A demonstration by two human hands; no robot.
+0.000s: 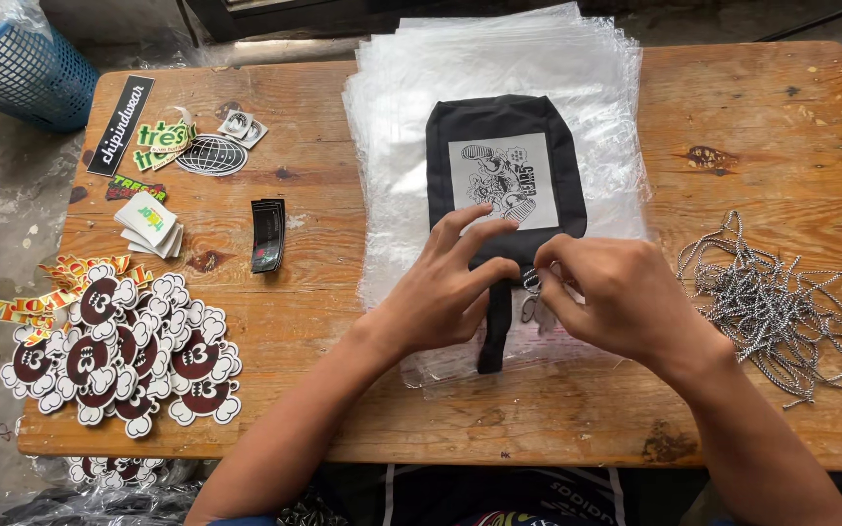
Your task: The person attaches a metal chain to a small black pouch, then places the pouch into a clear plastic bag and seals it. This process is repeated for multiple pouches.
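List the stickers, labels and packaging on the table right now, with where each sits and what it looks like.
Clear plastic bags: stacked at centre, under the black pouch.
White printed patch: rectangular, on the pouch, black drawing.
Cloud-shaped stickers: maroon and white pile, near-left corner.
Long black sticker: far left, white lettering.
Globe sticker: oval, black and white.
Black woven labels: small stack, left of the bags.
White cards: small fanned stack, green-yellow print.

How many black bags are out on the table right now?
1: the black bag lies on the stack of clear plastic sleeves, with the left hand and right hand at its lower end. None hidden, seemingly.
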